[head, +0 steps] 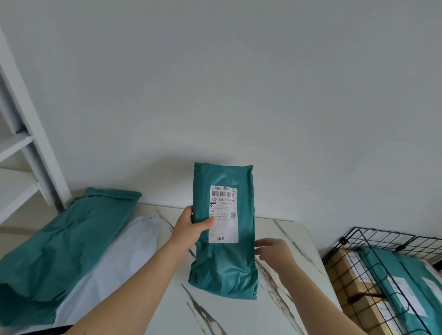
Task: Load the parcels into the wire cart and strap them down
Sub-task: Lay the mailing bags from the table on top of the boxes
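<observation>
Gripped upright in left hand [191,229]: white-labelled teal plastic mailer parcel [224,265]; right hand [272,251] loose-fingered, empty, just beside it.

Soft, even, cool light; shadows faint, a mild sheen on the green parcel [224,267]. Wide-angle edge distortion bends the shelf frame [41,148] and wire cart [384,273]; the right hand [274,249] is slightly blurred.
</observation>
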The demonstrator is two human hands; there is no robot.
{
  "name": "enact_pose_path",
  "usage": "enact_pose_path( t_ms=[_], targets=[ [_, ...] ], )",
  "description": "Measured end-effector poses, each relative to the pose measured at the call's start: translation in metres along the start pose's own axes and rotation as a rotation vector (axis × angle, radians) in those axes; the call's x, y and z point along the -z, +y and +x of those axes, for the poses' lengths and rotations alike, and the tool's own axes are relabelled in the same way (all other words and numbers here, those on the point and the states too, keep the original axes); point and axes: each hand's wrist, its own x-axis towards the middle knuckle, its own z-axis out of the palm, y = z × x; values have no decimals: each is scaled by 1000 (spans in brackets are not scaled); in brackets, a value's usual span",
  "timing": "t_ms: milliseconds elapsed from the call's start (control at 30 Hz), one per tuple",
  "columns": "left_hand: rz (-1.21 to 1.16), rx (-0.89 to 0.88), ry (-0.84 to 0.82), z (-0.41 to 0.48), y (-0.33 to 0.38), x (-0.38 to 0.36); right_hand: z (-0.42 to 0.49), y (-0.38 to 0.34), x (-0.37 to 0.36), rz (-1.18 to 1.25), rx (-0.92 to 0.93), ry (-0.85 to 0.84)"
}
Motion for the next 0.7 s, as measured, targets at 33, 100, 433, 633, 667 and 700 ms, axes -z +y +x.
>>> enact_pose_path(
  t_ms=[33, 100, 433, 633, 667, 700],
  targets=[
    [15, -9, -13, 0, 1, -3, 1, 0, 4, 74, -12, 28],
    [32, -13, -43, -1, 2, -11, -1, -1, 13, 157, -23, 49],
    [89, -16, -189, -7, 14, -90, -12, 32, 70, 394, -63, -65],
    [114, -19, -280, -28, 9, -164, -5, 84, 127, 416, -56, 41],
    [108, -19, -299, -33, 8, -178, -3, 94, 138, 424, -50, 62],
    [106, -17, -314, -36, 7, -191, -2, 104, 148, 435, -44, 79]
  ],
)
